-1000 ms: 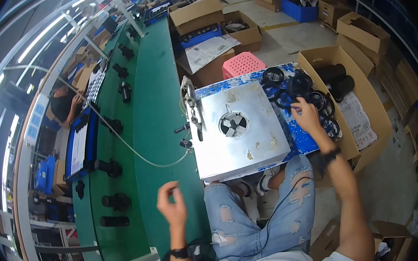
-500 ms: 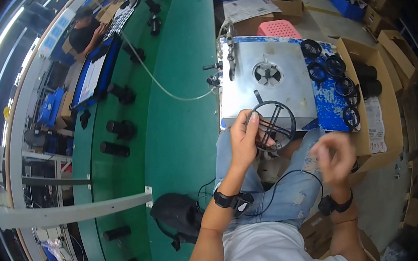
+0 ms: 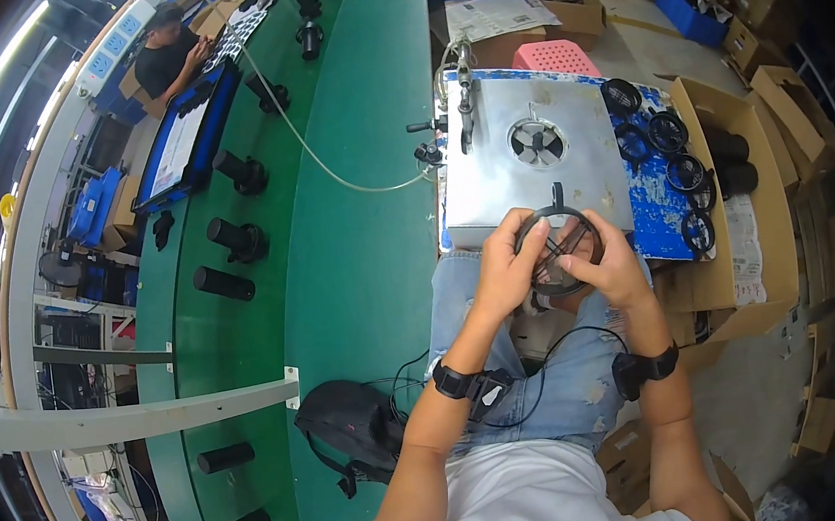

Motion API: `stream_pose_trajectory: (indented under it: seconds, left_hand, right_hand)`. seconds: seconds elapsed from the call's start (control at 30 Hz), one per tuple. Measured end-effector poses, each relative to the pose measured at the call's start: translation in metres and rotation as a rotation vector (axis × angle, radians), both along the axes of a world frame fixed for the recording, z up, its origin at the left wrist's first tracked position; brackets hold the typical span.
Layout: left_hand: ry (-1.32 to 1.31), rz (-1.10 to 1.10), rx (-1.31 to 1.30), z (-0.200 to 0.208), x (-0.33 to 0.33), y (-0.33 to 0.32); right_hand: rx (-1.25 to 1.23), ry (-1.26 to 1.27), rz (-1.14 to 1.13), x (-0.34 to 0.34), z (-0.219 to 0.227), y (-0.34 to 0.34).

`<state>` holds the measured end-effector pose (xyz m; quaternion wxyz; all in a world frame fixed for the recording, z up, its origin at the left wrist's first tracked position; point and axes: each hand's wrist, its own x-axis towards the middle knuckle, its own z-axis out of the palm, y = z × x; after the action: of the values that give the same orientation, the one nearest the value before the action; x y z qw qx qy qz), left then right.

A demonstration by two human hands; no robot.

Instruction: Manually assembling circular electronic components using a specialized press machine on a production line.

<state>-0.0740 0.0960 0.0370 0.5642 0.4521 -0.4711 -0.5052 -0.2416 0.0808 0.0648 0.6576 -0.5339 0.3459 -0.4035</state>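
Observation:
A black plastic ring (image 3: 566,239) with crossed bars inside and a short tab on its far edge is held above my lap. My left hand (image 3: 509,270) grips its left side, thumb laid over the rim. My right hand (image 3: 619,266) is closed on the right side, its thumb reaching in over the bars. Whether a smaller piece is between the fingers, I cannot tell. Just beyond the ring stands a metal box (image 3: 491,193) with a round fan-like opening (image 3: 537,143) in its top and a toggle clamp (image 3: 465,100) at its far left.
Several similar black rings (image 3: 685,172) lie on the worn blue board to the right. A cardboard box (image 3: 716,282) holding black cylinders adjoins it. On my left runs a green bench (image 3: 358,266) and a conveyor with black parts (image 3: 234,236). A co-worker (image 3: 167,59) sits at the far left.
My right hand has come in from the right and taken hold of the ring. The ring has shifted slightly right and turned, its tab now pointing straight away from me.

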Motion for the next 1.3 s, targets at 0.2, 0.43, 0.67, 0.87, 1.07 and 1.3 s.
stream_pose_trajectory:
  seconds: [0.2,0.43,0.67,0.87,1.07,1.3]
  left_hand:
    - [0.170,-0.052,-0.155,0.005,-0.014,-0.003]
    - [-0.003,0.048,-0.039,-0.010,-0.012,-0.054]
    - [-0.627,0.287,-0.339,-0.019,-0.015,-0.133]
    - [-0.996,0.308,-0.341,-0.037,-0.004,-0.185]
    - [-0.854,0.153,-0.285,-0.048,0.019,-0.200]
    - [-1.090,0.141,-0.365,-0.057,0.021,-0.202]
  right_hand:
    - [-0.043,0.136,-0.182,0.007,-0.009,-0.010]
    - [-0.297,0.264,-0.301,0.016,-0.012,-0.041]
    - [-0.465,0.449,-0.482,0.024,-0.044,-0.127]
    - [-0.553,0.915,-0.526,0.018,-0.066,-0.172]
    - [-0.683,1.007,-0.478,0.001,-0.079,-0.186]
    - [-0.742,1.049,-0.404,0.015,-0.082,-0.157]
